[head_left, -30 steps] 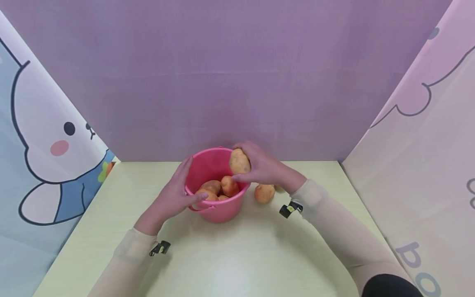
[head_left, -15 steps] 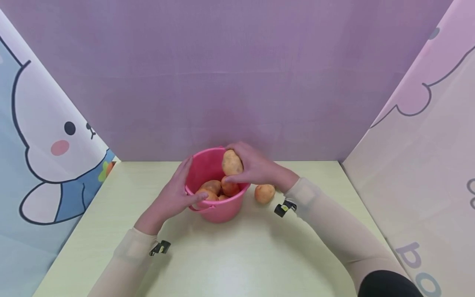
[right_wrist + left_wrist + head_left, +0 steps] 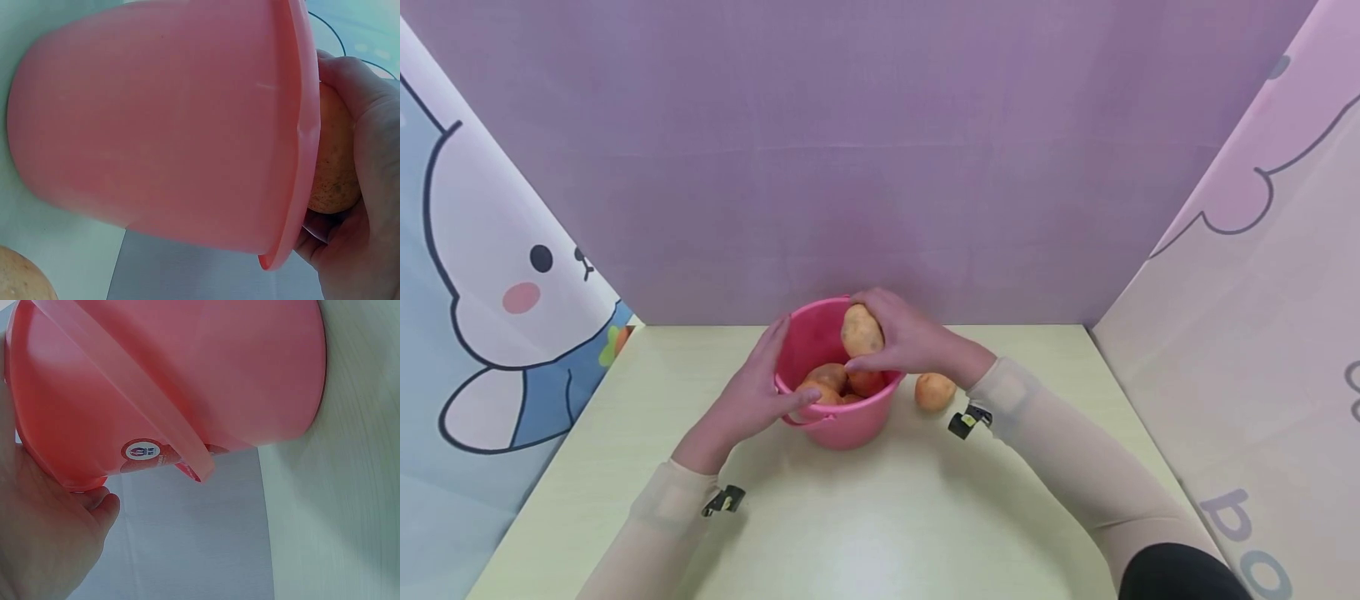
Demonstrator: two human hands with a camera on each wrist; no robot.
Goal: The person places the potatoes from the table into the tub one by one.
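A pink bucket stands upright on the table, with several potatoes inside. My left hand grips its left rim, the thumb lying over the front edge. Over the bucket's mouth, my right hand holds a potato between thumb and fingers. From the right wrist, this potato shows just past the bucket's rim, partly hidden by it. A pink strap handle hangs down the bucket's side in the left wrist view.
One more potato lies on the pale table, right of the bucket and below my right wrist. A purple backdrop rises close behind the bucket. Printed side panels flank the table.
My right hand has moved left with the potato, from the bucket's right rim to further over its mouth. The left hand and the bucket have stayed in place.
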